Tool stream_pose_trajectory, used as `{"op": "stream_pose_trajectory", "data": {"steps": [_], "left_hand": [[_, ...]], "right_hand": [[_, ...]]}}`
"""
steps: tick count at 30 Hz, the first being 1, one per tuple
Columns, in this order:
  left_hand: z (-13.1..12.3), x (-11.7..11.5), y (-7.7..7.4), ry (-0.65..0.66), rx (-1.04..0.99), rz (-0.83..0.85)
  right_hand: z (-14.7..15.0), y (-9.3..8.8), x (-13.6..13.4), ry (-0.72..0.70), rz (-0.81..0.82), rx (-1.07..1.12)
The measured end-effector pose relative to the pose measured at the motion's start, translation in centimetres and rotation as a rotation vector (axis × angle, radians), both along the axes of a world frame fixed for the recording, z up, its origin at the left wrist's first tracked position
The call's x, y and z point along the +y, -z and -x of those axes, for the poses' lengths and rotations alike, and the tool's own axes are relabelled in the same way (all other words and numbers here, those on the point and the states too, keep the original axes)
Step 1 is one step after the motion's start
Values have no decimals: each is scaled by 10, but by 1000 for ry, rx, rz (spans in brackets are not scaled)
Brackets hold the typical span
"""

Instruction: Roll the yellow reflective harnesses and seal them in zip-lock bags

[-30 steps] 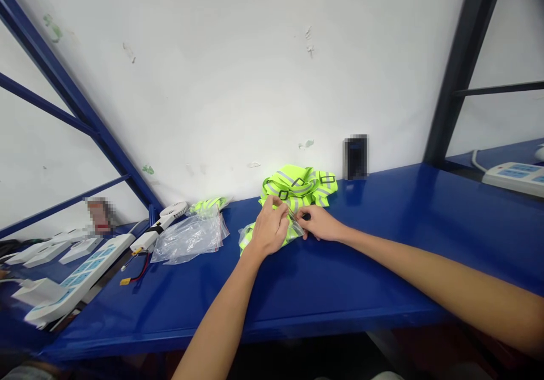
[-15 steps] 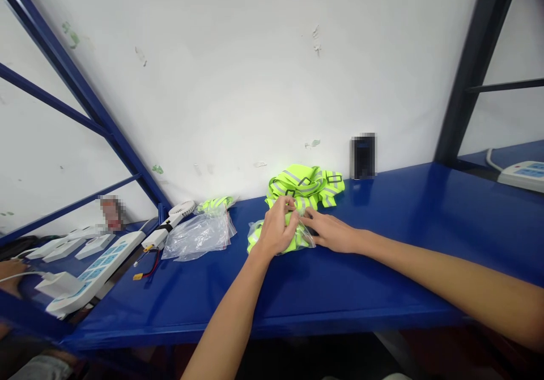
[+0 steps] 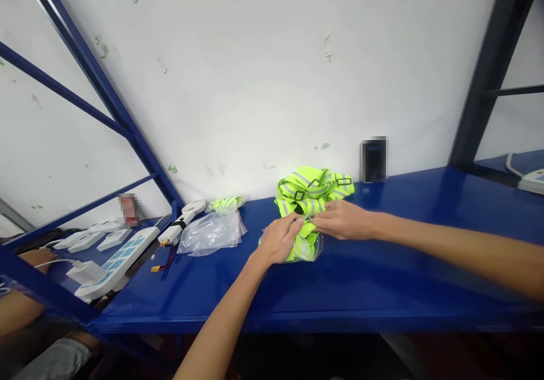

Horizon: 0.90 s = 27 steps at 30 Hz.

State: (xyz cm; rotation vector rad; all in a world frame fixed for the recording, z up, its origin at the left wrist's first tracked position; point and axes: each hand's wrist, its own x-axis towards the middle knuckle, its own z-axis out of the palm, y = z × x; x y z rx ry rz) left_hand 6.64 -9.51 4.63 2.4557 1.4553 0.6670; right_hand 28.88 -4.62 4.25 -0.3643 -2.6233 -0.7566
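Left hand (image 3: 278,241) and right hand (image 3: 342,220) fingers (image 3: 326,221) pinch a crinkled, clear plastic bag (image 3: 305,249), looped neon-yellow fabric straps (image 3: 317,191) at one o'clock.

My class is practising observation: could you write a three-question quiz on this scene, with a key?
1. True or false: the left hand touches a plastic bag with yellow-green strap inside.

2. Where is the loose strap pile? A) on the power strip; B) beyond the bag, near the wall; C) on the fan.

3. Fill in: the connector left of the clear bags is ____.

Key: 1 true; 2 B; 3 yellow.
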Motion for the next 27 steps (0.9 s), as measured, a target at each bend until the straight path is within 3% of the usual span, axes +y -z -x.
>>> {"op": "stream_pose_trajectory", "data": {"steps": [3, 7, 11, 15, 18, 20, 22, 25, 27], "left_hand": [[16, -5, 2, -56, -118, 38], [36, -7, 17, -142, -268, 86], [46, -15, 34, -133, -155, 118], [45, -17, 33, -87, -389, 196], [36, -13, 25, -8, -710, 404], [27, -11, 20, 127, -931, 593], [18, -10, 18, 217, -1116, 676], [15, -15, 22, 109, -1257, 553], [22, -21, 23, 5, -1201, 435]], "right_hand": [[-3, -31, 18, -97, -101, -71], [-9, -85, 39, 57, -162, -56], [-20, -145, 57, 342, -298, 330], [-26, -182, 65, 416, -381, 576], [-17, -185, 61, 423, -343, 588], [-3, -176, 54, 394, -302, 575], [13, -164, 46, 338, -256, 523], [29, -149, 38, 300, -221, 317], [30, -146, 40, 359, -216, 223]]}}
